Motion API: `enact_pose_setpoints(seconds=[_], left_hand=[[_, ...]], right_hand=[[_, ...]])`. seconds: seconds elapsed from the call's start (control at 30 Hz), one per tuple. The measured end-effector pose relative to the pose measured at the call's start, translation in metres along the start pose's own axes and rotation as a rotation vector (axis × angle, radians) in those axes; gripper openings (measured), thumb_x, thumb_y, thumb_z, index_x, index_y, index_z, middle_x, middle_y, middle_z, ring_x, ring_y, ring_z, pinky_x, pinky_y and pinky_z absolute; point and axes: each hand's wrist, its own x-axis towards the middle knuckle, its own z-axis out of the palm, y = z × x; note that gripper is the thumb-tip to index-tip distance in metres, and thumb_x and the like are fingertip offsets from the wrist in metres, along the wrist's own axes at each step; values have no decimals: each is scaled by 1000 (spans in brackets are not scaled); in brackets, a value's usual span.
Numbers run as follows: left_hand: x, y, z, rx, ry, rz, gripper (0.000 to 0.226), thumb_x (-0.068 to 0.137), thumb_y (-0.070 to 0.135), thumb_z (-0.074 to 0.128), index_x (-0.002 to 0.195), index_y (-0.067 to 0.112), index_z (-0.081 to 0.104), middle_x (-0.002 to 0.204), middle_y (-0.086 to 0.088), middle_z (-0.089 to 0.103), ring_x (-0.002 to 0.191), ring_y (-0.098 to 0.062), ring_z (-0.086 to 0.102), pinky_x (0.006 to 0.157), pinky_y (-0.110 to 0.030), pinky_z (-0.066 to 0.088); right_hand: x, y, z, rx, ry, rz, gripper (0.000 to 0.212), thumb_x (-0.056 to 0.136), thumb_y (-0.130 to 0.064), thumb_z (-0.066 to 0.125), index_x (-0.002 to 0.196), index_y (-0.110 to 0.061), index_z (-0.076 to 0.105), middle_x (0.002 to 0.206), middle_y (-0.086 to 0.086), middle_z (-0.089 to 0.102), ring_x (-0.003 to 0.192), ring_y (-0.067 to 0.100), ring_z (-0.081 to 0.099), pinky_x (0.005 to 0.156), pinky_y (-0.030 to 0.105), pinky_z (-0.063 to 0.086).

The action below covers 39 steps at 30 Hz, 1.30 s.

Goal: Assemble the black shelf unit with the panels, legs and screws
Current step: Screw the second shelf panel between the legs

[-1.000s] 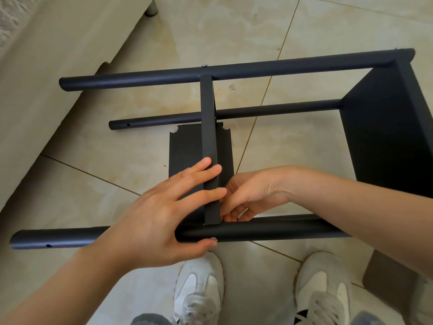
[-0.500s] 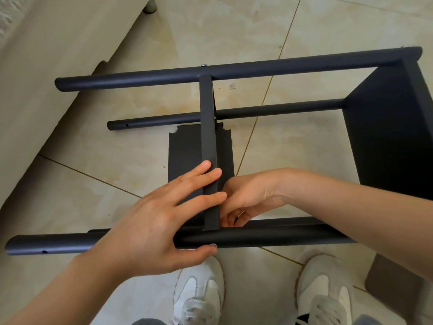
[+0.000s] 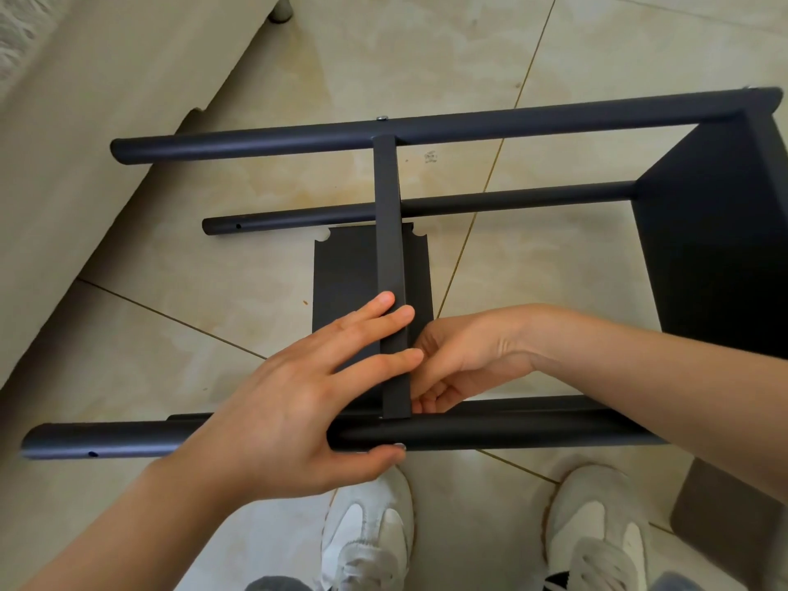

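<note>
The black shelf unit lies on its side on the tiled floor. Its near leg (image 3: 533,430) runs across in front of my shoes, and two far legs (image 3: 469,128) (image 3: 490,202) lie beyond. A middle panel (image 3: 389,249), seen edge-on, spans from the far upper leg to the near leg. An end panel (image 3: 716,249) closes the right side. My left hand (image 3: 290,407) grips the near leg, thumb below it and fingers laid across the panel edge. My right hand (image 3: 464,360) curls against the panel's right face beside the joint; its fingertips are hidden. A screw head (image 3: 381,117) sits on the far upper leg.
A beige sofa base (image 3: 85,164) with a round foot (image 3: 279,10) runs along the left. My white shoes (image 3: 366,535) (image 3: 597,535) stand just below the near leg. A dark flat piece (image 3: 720,518) sits at the lower right.
My right hand's fingers have curled tighter against the panel near the joint. My left hand keeps the same grip. The frame has barely shifted.
</note>
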Motion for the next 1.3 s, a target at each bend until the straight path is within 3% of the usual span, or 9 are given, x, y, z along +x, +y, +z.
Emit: enact_pose_setpoints(seconds=[0.2, 0.3, 0.43, 0.6, 0.77, 0.87, 1.03, 1.17, 1.3], left_hand=[[0, 0, 0, -1, 1, 0, 69, 83, 60, 64, 141, 24, 54, 162, 6, 29, 153, -13, 18, 111, -37, 39], [0, 0, 0, -12, 1, -3, 69, 83, 60, 65, 141, 24, 54, 162, 7, 29, 153, -13, 18, 111, -38, 41], [0, 0, 0, -14, 0, -2, 69, 83, 60, 64, 142, 25, 54, 162, 7, 29, 153, -13, 18, 110, -38, 43], [0, -1, 0, -17, 6, 0, 69, 83, 59, 65, 141, 24, 55, 162, 7, 29, 152, -13, 18, 110, -39, 42], [0, 0, 0, -10, 0, 1, 69, 83, 59, 65, 142, 25, 53, 162, 7, 28, 153, -13, 18, 111, -41, 41], [0, 0, 0, -9, -3, 0, 70, 83, 60, 65, 143, 26, 52, 163, 8, 27, 153, -13, 17, 111, -40, 41], [0, 0, -1, -7, -4, -2, 69, 83, 60, 65, 142, 25, 53, 163, 8, 27, 153, -13, 17, 111, -39, 41], [0, 0, 0, -6, -1, -1, 69, 83, 59, 65, 142, 25, 54, 163, 7, 28, 153, -13, 17, 111, -40, 41], [-1, -1, -1, -2, -1, 0, 70, 83, 59, 65, 142, 25, 54, 163, 7, 28, 153, -13, 17, 112, -38, 39]], right_hand=[[2, 1, 4, -69, 46, 20, 9, 94, -6, 58, 97, -4, 67, 83, 9, 64, 75, 15, 60, 77, 24, 51], [3, 1, 4, -34, 25, 6, 12, 94, -4, 57, 100, -4, 68, 94, 14, 65, 81, 18, 62, 83, 27, 52], [-3, 0, -1, -12, -7, 12, 20, 94, -3, 57, 85, -10, 74, 82, 8, 68, 75, 15, 64, 80, 25, 52], [3, 2, 5, -98, 59, 17, 11, 95, -8, 58, 100, -5, 67, 89, 10, 64, 79, 17, 60, 78, 25, 51], [-1, 1, 0, -53, 16, 8, 13, 94, -5, 59, 88, -7, 70, 82, 9, 65, 74, 15, 60, 79, 25, 50], [-1, 1, -1, -97, 41, 16, 9, 93, -9, 61, 90, -7, 70, 86, 9, 64, 75, 14, 59, 83, 28, 47], [4, 2, 5, -69, 52, -5, 11, 94, -7, 60, 101, -4, 67, 88, 10, 64, 78, 16, 61, 75, 24, 52], [-1, 1, 0, -35, 19, 5, 18, 93, -5, 59, 82, -10, 72, 74, 5, 65, 71, 14, 60, 75, 25, 51], [2, 2, 4, -108, 61, 27, 10, 93, -7, 60, 88, -6, 68, 82, 10, 61, 72, 16, 58, 79, 28, 48]])
